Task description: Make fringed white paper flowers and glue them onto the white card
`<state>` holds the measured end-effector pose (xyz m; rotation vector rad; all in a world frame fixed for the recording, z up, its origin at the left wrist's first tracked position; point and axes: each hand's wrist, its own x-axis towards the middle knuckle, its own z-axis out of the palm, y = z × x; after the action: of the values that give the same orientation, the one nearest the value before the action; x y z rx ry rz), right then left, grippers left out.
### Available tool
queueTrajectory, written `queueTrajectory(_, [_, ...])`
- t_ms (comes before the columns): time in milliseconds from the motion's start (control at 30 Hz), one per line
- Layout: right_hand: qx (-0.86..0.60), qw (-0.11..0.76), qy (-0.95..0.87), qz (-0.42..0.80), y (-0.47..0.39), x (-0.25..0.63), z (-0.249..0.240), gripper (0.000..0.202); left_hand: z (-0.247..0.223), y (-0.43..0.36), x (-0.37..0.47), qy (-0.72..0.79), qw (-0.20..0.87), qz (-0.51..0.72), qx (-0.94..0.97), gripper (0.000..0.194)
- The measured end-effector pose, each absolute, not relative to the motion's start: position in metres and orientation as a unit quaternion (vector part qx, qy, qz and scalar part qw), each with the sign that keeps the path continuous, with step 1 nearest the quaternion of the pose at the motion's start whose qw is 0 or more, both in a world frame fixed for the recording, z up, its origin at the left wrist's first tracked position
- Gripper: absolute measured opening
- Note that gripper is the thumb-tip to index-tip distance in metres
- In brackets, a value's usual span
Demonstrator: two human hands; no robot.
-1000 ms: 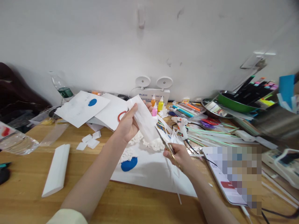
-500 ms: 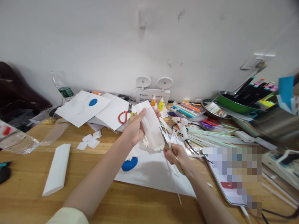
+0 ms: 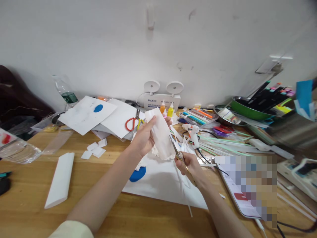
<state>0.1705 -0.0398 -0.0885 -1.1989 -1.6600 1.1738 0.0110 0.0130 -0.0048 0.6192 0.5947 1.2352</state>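
Note:
My left hand point(image 3: 146, 135) grips a long white paper strip point(image 3: 162, 135), thumb on its face and fingers behind it. My right hand point(image 3: 187, 165) is closed round the handles of gold-coloured scissors point(image 3: 177, 150), whose blades lie along the strip's right edge. Thin white cuttings point(image 3: 188, 198) hang and lie below the scissors. Beneath both hands is a white sheet point(image 3: 158, 185) with a blue patch point(image 3: 137, 174) and crumpled white pieces, partly hidden by the strip and my left arm.
A folded white paper piece point(image 3: 60, 180) and small white squares point(image 3: 94, 150) lie at left. Behind are red-handled scissors point(image 3: 130, 124) and paint bottles point(image 3: 170, 110). To the right are a glue gun point(image 3: 194, 135), a phone point(image 3: 235, 191) and a green bowl point(image 3: 252, 110) of markers.
The paper strip and my left hand have shifted very slightly to the right. My right hand with the scissors has barely moved.

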Motion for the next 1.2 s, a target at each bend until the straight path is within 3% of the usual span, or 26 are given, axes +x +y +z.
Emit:
queueTrajectory(900, [-0.542, 0.378, -0.621, 0.421, -0.036, 0.168, -0.084, 0.056, -0.004, 0.016, 0.007, 0.271, 0.707, 0.590, 0.281, 0.024])
queueTrajectory(1200, [-0.455, 0.398, -0.643, 0.470, -0.039, 0.171, -0.093, 0.051, -0.005, 0.012, 0.013, 0.274, 0.722, 0.565, 0.291, 0.024])
